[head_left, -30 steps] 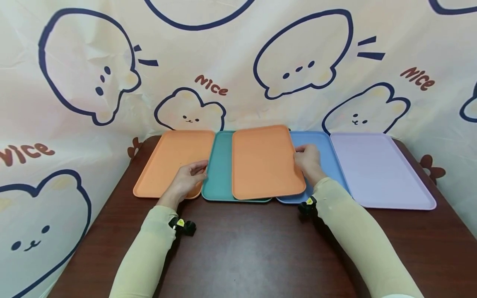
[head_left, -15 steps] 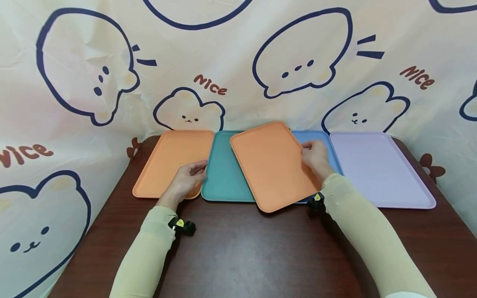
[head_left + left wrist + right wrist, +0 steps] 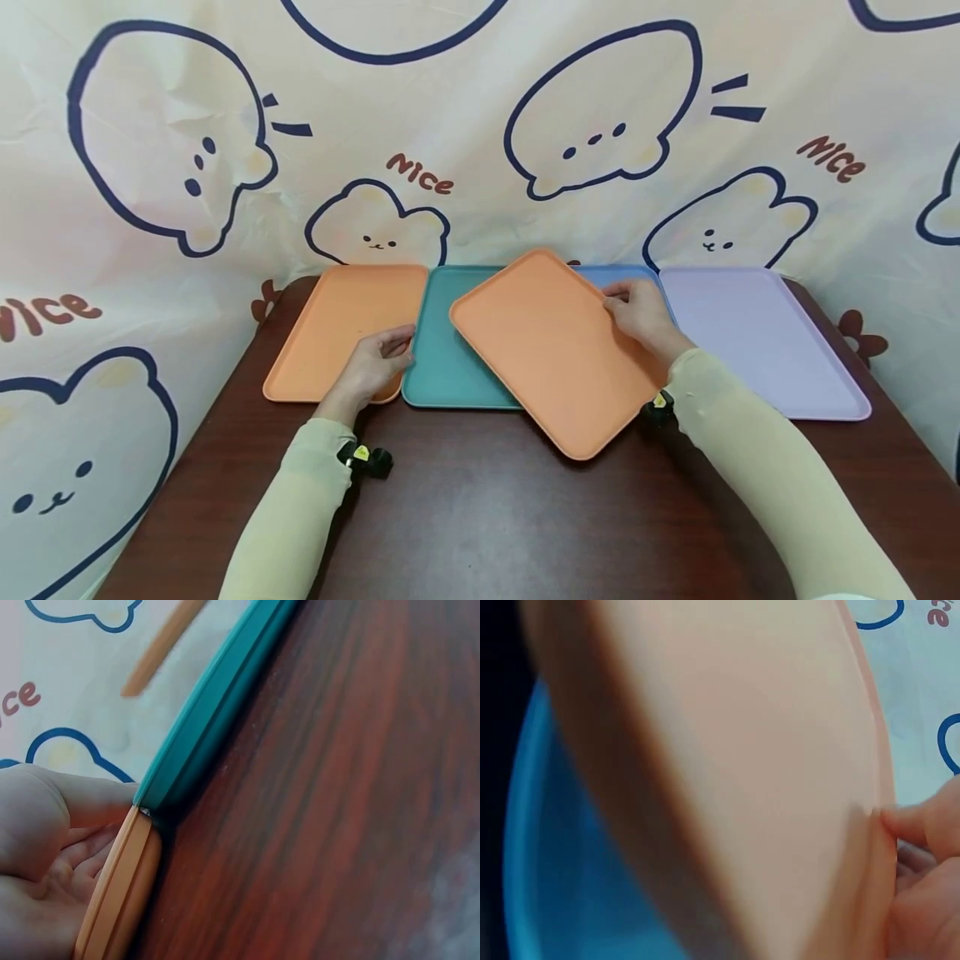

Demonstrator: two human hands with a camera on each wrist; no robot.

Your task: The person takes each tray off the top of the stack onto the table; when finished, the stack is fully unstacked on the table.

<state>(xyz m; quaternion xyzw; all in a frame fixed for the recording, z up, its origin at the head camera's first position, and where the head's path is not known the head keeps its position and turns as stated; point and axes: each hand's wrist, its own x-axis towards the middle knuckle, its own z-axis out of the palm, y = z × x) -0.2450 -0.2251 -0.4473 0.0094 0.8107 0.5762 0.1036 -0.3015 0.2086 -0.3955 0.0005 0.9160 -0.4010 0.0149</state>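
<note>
My right hand (image 3: pixel 637 312) pinches one long edge of an orange tray (image 3: pixel 555 350), which is raised and turned askew over the teal tray (image 3: pixel 450 358) and the blue tray (image 3: pixel 615 273). In the right wrist view, the thumb (image 3: pixel 907 823) lies on the held tray's rim, with the blue tray below it. My left hand (image 3: pixel 371 362) rests over the right side of another orange tray (image 3: pixel 337 333), its fingers near the seam with the teal one. The left wrist view shows that hand (image 3: pixel 45 847) touching where the two rims meet. The held tray covers much of the blue one.
A lilac tray (image 3: pixel 765 350) lies at the right end of the row. The trays lie along the far part of a dark brown table (image 3: pixel 480 500). Behind hangs a pale cloth (image 3: pixel 480 100) printed with cartoon bears.
My right hand has moved right and a little nearer, swinging the held orange tray from nearly straight to diagonal, its near corner now past the row. My left hand has stayed in place.
</note>
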